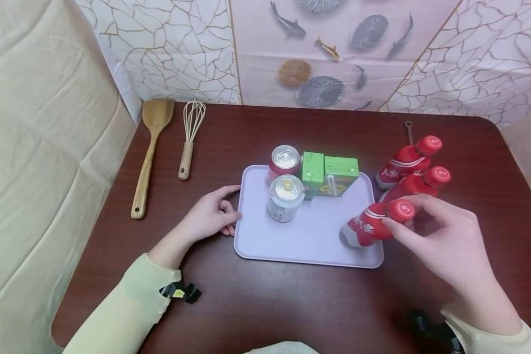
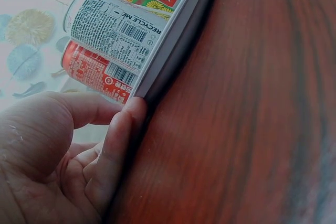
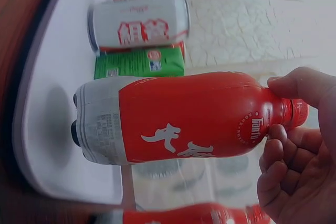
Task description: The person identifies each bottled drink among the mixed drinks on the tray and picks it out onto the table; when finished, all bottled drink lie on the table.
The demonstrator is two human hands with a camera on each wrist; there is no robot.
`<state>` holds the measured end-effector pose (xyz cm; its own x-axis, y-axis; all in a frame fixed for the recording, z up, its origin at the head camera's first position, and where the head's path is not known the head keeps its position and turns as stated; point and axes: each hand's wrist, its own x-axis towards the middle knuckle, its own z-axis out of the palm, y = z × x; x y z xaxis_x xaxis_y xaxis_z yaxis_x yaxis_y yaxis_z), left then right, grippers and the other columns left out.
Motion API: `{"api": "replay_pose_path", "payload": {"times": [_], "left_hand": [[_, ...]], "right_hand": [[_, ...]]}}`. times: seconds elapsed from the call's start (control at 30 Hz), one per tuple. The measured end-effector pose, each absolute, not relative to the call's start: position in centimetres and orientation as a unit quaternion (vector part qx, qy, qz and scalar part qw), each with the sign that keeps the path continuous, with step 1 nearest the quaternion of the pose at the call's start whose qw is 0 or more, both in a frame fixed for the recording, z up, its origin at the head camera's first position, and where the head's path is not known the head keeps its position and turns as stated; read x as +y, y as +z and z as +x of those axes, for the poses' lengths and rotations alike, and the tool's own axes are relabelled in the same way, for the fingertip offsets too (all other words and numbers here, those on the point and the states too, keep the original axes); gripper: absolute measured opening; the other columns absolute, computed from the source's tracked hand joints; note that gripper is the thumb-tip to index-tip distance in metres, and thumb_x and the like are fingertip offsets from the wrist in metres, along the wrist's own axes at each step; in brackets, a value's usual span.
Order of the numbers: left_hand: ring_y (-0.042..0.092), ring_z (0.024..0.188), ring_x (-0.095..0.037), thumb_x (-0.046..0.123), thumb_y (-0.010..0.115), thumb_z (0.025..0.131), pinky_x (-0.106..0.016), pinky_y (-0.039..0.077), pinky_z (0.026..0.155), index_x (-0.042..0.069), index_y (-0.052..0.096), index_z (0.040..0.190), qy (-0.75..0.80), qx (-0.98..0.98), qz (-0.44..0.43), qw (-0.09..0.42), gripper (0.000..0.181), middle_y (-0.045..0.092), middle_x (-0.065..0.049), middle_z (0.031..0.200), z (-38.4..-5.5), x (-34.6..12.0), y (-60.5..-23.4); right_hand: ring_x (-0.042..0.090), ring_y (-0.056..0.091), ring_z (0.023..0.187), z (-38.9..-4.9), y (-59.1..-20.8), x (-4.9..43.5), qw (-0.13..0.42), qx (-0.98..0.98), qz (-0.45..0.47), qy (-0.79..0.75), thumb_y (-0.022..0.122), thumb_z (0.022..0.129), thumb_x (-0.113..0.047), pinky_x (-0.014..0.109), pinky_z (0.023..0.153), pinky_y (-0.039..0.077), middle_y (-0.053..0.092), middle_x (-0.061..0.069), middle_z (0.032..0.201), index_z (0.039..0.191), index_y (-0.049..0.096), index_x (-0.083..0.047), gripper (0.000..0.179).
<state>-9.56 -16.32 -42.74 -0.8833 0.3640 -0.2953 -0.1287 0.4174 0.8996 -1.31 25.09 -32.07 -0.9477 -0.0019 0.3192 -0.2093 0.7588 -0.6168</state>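
My right hand (image 1: 457,241) pinches a red drink bottle (image 3: 194,119) around its neck, just below the cap. That bottle stands over the right end of the lilac tray (image 1: 314,246), its base at or just above the surface. At the tray's left edge, my left hand (image 1: 212,214) holds the rim between thumb and fingers. On the tray are a white can (image 1: 285,201), a red can (image 1: 283,162) behind it, and two green drink cartons, one (image 1: 311,172) beside the cans and another (image 1: 340,172) with a straw on its side.
Two more red bottles, one behind (image 1: 402,162) and one nearer (image 1: 416,184), stand right of the tray. A wooden spatula (image 1: 150,152) and a whisk (image 1: 189,142) lie on the table's left. A thin handle (image 1: 409,132) shows behind the bottles.
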Motion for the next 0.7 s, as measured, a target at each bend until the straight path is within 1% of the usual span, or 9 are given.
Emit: {"api": "replay_pose_path", "payload": {"times": [0.1, 0.2, 0.47, 0.63, 0.7], "left_hand": [[0.072, 0.059, -0.027, 0.007, 0.071, 0.094, -0.041, 0.063, 0.057, 0.012, 0.04, 0.156, 0.533, 0.811, 0.074, 0.232, 0.07, 0.069, -0.011, 0.073, -9.6, -16.3, -42.8], [0.072, 0.058, -0.027, 0.007, 0.071, 0.094, -0.041, 0.063, 0.057, 0.012, 0.039, 0.157, 0.533, 0.81, 0.073, 0.232, 0.07, 0.069, -0.011, 0.073, -9.6, -16.3, -42.8], [0.071, 0.058, -0.027, 0.007, 0.072, 0.094, -0.041, 0.063, 0.057, 0.013, 0.04, 0.157, 0.528, 0.813, 0.082, 0.23, 0.071, 0.069, -0.011, 0.074, -9.9, -15.5, -42.5], [0.071, 0.058, -0.027, 0.009, 0.073, 0.093, -0.039, 0.063, 0.057, 0.013, 0.039, 0.157, 0.522, 0.818, 0.081, 0.229, 0.072, 0.069, -0.011, 0.074, -9.6, -15.8, -42.7], [0.071, 0.058, -0.027, 0.009, 0.073, 0.093, -0.039, 0.063, 0.057, 0.013, 0.039, 0.157, 0.522, 0.818, 0.078, 0.23, 0.072, 0.07, -0.011, 0.075, -9.5, -15.9, -42.7]], "right_hand": [[-0.006, 0.05, 0.062, -1.0, -32.1, 26.1, 0.164, -0.922, 0.03, 0.349, 0.092, 0.072, -0.004, 0.008, 0.059, 0.041, 0.062, -0.036, 0.08, 0.109, 0.079, -0.01, 0.04], [-0.012, 0.051, 0.062, -0.8, -32.1, 27.2, 0.18, -0.919, 0.008, 0.35, 0.09, 0.072, -0.002, 0.003, 0.062, 0.041, 0.06, -0.043, 0.082, 0.109, 0.078, -0.008, 0.04], [-0.011, 0.048, 0.058, -0.1, -31.6, 29.5, 0.205, -0.92, -0.01, 0.334, 0.09, 0.073, -0.002, 0.003, 0.06, 0.039, 0.059, -0.037, 0.075, 0.104, 0.078, -0.007, 0.033], [-0.012, 0.05, 0.059, -0.1, -31.8, 30.4, 0.201, -0.918, -0.019, 0.341, 0.088, 0.073, 0.001, 0.002, 0.061, 0.04, 0.06, -0.039, 0.076, 0.103, 0.077, -0.005, 0.033], [-0.012, 0.051, 0.06, -0.2, -31.9, 30.6, 0.196, -0.92, -0.017, 0.34, 0.088, 0.074, 0.0, 0.002, 0.061, 0.04, 0.06, -0.039, 0.077, 0.103, 0.077, -0.006, 0.032]]}}
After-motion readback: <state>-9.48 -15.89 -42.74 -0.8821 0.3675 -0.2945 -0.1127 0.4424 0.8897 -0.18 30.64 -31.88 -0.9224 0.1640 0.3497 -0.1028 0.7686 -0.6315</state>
